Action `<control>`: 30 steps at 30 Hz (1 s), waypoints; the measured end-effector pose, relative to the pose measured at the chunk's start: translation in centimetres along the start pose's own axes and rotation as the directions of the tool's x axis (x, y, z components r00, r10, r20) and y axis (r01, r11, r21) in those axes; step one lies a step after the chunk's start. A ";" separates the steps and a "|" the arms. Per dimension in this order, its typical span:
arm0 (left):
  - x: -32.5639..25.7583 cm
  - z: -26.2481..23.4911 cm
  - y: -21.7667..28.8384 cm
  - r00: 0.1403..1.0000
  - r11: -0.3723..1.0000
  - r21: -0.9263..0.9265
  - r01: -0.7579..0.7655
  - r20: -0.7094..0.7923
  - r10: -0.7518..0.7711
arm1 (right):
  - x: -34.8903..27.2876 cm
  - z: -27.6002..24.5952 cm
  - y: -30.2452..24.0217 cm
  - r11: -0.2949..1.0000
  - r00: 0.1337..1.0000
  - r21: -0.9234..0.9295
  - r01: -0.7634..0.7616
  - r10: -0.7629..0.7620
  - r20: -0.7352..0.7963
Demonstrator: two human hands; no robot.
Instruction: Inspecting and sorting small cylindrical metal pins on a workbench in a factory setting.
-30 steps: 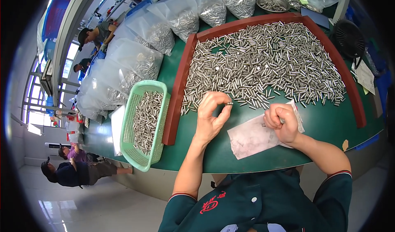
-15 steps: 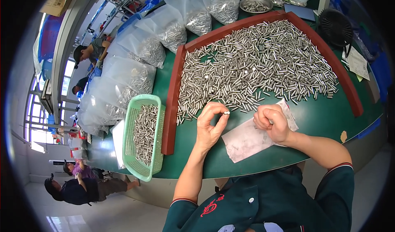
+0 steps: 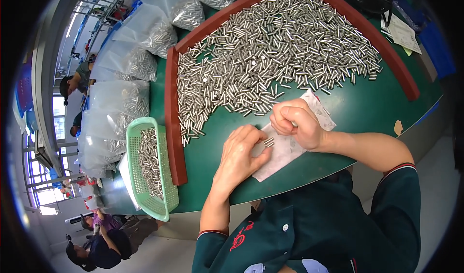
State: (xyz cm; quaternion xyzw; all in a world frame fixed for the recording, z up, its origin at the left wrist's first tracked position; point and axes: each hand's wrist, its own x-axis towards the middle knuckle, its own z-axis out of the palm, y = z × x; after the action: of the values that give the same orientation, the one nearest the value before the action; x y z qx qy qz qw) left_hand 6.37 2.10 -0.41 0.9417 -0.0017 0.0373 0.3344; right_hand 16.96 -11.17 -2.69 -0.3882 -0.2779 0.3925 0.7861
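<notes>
My left hand point(image 3: 241, 154) pinches a few short metal pins point(image 3: 268, 142) between thumb and fingertips, above the left part of a stained white cloth point(image 3: 278, 161). Beside it, my right hand point(image 3: 300, 126) is curled into a fist over the cloth. A small shiny end, like that of a metal pin point(image 3: 294, 124), shows under its fingers; whatever else the fist holds is hidden. Beyond both hands spreads a large heap of loose metal pins point(image 3: 275, 50) on the green table point(image 3: 353, 111).
Red-brown bars point(image 3: 175, 123) frame the heap. Left of them stands a green plastic basket point(image 3: 170, 188) partly filled with pins. Clear bags of pins point(image 3: 133, 96) line the far left. A black fan point(image 3: 369, 0) and papers point(image 3: 403, 33) lie far right. Other people point(image 3: 104, 244) are at left.
My left hand has come nearer to me and rightward, over the cloth, and the pins in it show more plainly. My right fist stays closed over the cloth. The whole view has shifted.
</notes>
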 end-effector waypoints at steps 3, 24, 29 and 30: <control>-0.2 0.5 -0.4 0.996 0.991 0.101 -0.083 -0.013 0.085 | -0.1 0.1 0.0 0.998 1.000 0.057 0.009 -0.008 -0.024; -0.3 1.1 -0.3 0.995 0.994 0.105 -0.021 -0.090 0.031 | -0.3 0.5 0.0 0.997 1.000 0.074 -0.013 0.011 0.027; -0.3 1.2 -0.2 0.996 0.997 0.081 0.005 -0.087 0.002 | -0.3 0.6 0.0 0.997 0.999 0.070 -0.016 0.014 0.029; -0.4 1.2 -0.1 0.996 0.997 0.081 0.006 -0.088 0.001 | -0.3 0.6 0.0 0.997 1.000 0.076 -0.010 0.008 0.028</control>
State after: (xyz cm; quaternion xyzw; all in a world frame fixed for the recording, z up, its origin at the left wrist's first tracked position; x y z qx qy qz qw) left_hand 6.10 1.45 -1.41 0.9519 0.0155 0.0782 0.2958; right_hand 16.39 -11.17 -2.45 -0.3538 -0.2718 0.4116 0.7947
